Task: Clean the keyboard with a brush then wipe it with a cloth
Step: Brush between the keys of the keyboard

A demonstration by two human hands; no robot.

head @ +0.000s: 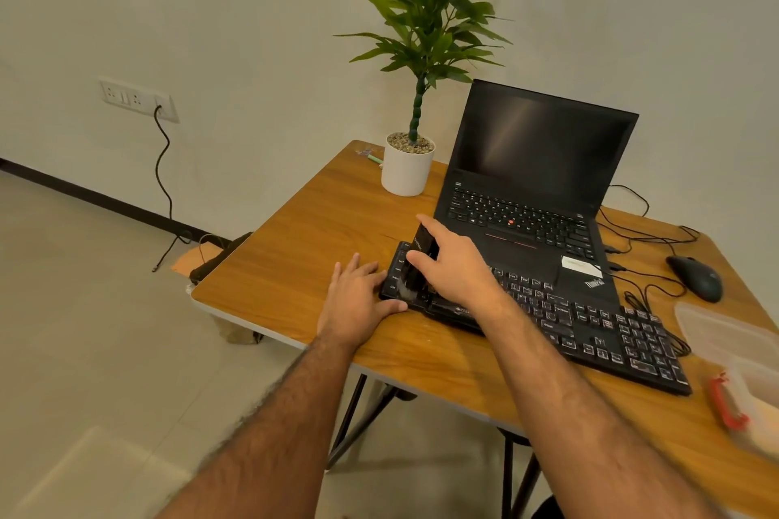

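Note:
A black full-size keyboard (pixel 590 329) lies at an angle on the wooden table (pixel 303 265), in front of an open laptop. My right hand (pixel 455 265) grips a black brush (pixel 419 261) held nearly upright, its pale bristles pressed on the keys at the keyboard's left end. My left hand (pixel 358 303) rests flat on the table, fingers apart, its thumb and fingertips touching the keyboard's left edge. No cloth is visible.
A black laptop (pixel 531 190) stands open behind the keyboard. A potted plant (pixel 406 169) sits at the table's far corner. A black mouse (pixel 695 278) with tangled cables lies right. A clear plastic box with a red clip (pixel 742 383) sits at the right edge.

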